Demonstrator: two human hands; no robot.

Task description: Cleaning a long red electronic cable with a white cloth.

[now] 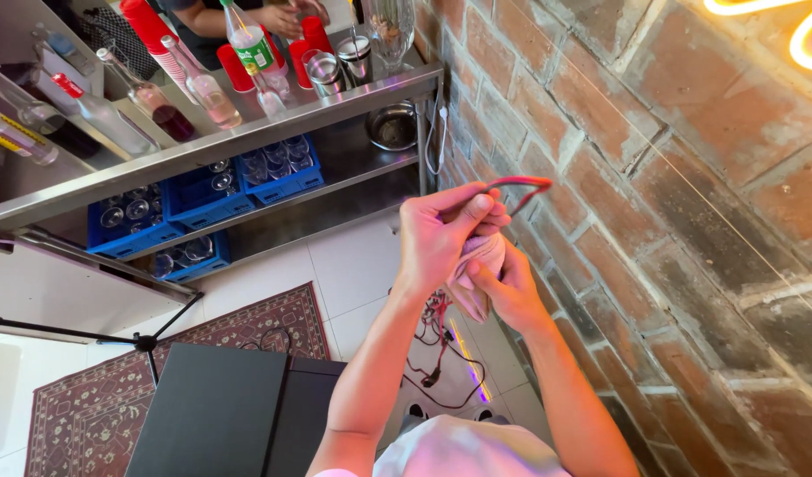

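Here, the left hand (437, 237) is pinching a red cable (519, 183) between its fingers while the right hand (509, 287) is pressing a pink cloth (476, 265) just below; wiping along the cable likely follows.

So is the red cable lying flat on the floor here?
No, the left hand pinches the red cable up beside the brick wall.

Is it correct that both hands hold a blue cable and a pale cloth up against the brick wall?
Not quite: the cable is red, not blue, as the head view shows. The left hand and right hand do hold it with the pale cloth beside the brick wall.
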